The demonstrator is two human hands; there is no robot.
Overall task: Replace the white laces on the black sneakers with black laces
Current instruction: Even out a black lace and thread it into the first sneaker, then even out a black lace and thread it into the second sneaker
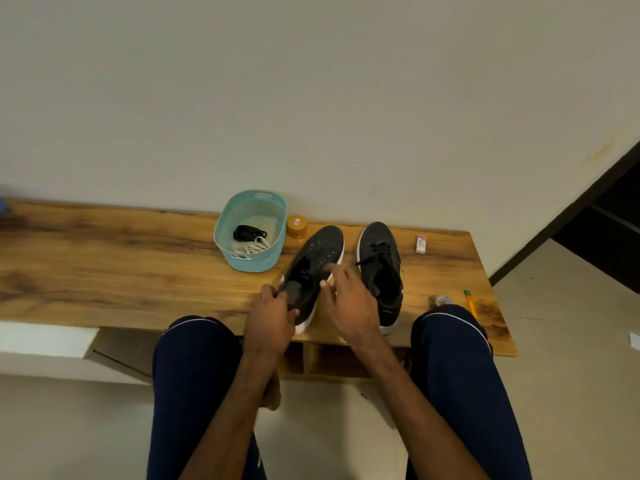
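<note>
Two black sneakers with white soles lie on the wooden table (121, 271). The left sneaker (317, 259) has bare eyelets and no lace, and it lies tilted with its toe toward the basket. My left hand (272, 318) grips its heel. My right hand (349, 301) hovers over its right side with the fingers spread and relaxed, holding nothing. The right sneaker (381, 268) carries a black lace. A teal basket (230, 252) holds a bundled black lace (248, 233) and white laces (251, 249).
An orange-lidded jar (296, 227) stands between the basket and the left sneaker. A small white-and-pink box (421, 243) lies right of the shoes. A yellow-green pen (470, 301) and a small object lie near the table's right front. My knees flank the table edge.
</note>
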